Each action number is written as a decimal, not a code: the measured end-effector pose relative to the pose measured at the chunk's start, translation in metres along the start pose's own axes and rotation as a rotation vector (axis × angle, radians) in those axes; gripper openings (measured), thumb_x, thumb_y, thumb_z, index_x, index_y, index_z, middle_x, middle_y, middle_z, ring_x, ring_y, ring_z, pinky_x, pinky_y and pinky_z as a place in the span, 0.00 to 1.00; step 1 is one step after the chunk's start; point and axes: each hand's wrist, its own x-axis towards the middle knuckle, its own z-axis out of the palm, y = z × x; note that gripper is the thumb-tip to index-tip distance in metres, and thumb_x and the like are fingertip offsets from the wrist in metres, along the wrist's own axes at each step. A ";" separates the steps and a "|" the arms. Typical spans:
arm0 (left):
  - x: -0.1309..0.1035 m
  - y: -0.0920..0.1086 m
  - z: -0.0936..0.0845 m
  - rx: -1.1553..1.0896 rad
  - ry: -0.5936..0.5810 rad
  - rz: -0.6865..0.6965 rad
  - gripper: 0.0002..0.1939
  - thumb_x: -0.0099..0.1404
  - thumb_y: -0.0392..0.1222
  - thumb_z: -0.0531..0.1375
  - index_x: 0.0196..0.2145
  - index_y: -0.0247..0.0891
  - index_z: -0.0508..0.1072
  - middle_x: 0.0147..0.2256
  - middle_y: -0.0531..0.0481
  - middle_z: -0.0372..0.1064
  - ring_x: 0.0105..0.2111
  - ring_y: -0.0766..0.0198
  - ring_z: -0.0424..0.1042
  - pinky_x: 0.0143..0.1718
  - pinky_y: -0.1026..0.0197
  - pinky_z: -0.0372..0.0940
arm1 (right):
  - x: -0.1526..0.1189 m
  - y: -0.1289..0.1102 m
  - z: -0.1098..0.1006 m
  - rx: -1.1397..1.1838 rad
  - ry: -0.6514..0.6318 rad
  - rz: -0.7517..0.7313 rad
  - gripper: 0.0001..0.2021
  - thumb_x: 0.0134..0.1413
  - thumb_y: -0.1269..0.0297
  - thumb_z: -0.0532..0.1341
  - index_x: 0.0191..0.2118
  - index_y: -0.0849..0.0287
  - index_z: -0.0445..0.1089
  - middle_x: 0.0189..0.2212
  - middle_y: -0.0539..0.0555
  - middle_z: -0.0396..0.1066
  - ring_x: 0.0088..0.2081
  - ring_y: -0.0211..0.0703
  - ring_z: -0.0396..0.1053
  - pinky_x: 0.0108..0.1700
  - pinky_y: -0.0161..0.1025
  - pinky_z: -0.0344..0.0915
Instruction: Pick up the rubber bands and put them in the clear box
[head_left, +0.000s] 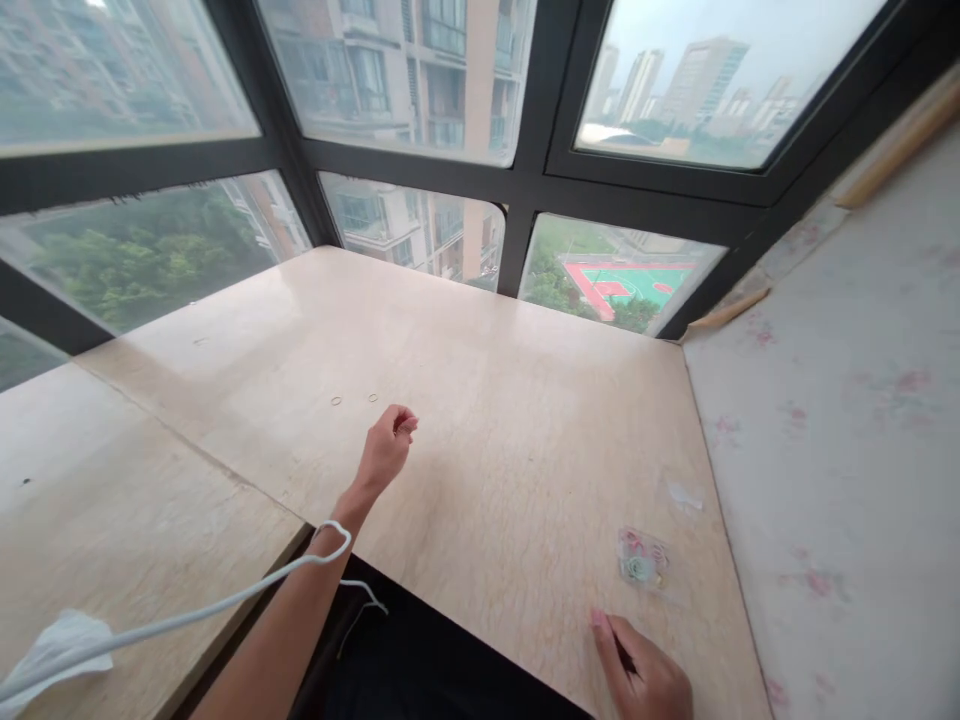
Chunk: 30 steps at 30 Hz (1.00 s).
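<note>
My left hand (387,446) is closed in a pinch just above the pale stone sill. Whatever its fingertips hold, if anything, is too small to make out. Two thin small rings (336,401) lie on the sill to the left of that hand. At the lower right, my right hand (646,672) is closed, thumb against the curled fingers; I cannot see whether something is between them. Just beyond it lies a clear plastic box (643,562) with small pink and green ring-shaped pieces inside.
A clear plastic scrap (685,496) lies near the papered wall (840,480). Dark-framed windows (525,180) border the sill (480,380). A white cord (217,608) crosses my left forearm, and a crumpled white tissue (64,645) lies at the lower left.
</note>
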 end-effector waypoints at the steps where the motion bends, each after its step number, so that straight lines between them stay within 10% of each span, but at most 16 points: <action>1: -0.005 0.012 0.010 -0.081 -0.010 0.014 0.06 0.63 0.41 0.53 0.30 0.39 0.65 0.24 0.54 0.65 0.24 0.65 0.65 0.28 0.63 0.60 | 0.000 0.000 0.000 0.008 0.009 -0.019 0.24 0.64 0.52 0.50 0.23 0.56 0.72 0.15 0.50 0.67 0.18 0.38 0.65 0.23 0.32 0.57; 14: -0.118 0.164 0.183 -0.354 -0.723 0.479 0.06 0.63 0.37 0.58 0.34 0.38 0.75 0.31 0.51 0.75 0.27 0.66 0.71 0.32 0.63 0.65 | 0.010 -0.011 -0.006 0.116 0.051 0.090 0.22 0.65 0.61 0.51 0.19 0.59 0.62 0.15 0.48 0.60 0.19 0.34 0.58 0.26 0.35 0.48; 20: -0.137 0.189 0.208 -0.120 -0.830 0.752 0.08 0.64 0.35 0.59 0.31 0.41 0.78 0.40 0.49 0.72 0.34 0.64 0.72 0.37 0.61 0.64 | 0.011 -0.009 -0.006 0.240 0.096 0.143 0.20 0.64 0.61 0.52 0.19 0.58 0.61 0.15 0.47 0.60 0.18 0.34 0.57 0.25 0.35 0.47; 30: -0.121 0.179 0.206 -0.137 -0.725 0.711 0.12 0.68 0.39 0.54 0.41 0.43 0.77 0.45 0.46 0.67 0.32 0.67 0.70 0.38 0.60 0.65 | 0.011 -0.007 -0.011 0.354 0.080 0.173 0.20 0.62 0.61 0.53 0.18 0.59 0.57 0.14 0.44 0.52 0.18 0.32 0.53 0.24 0.34 0.46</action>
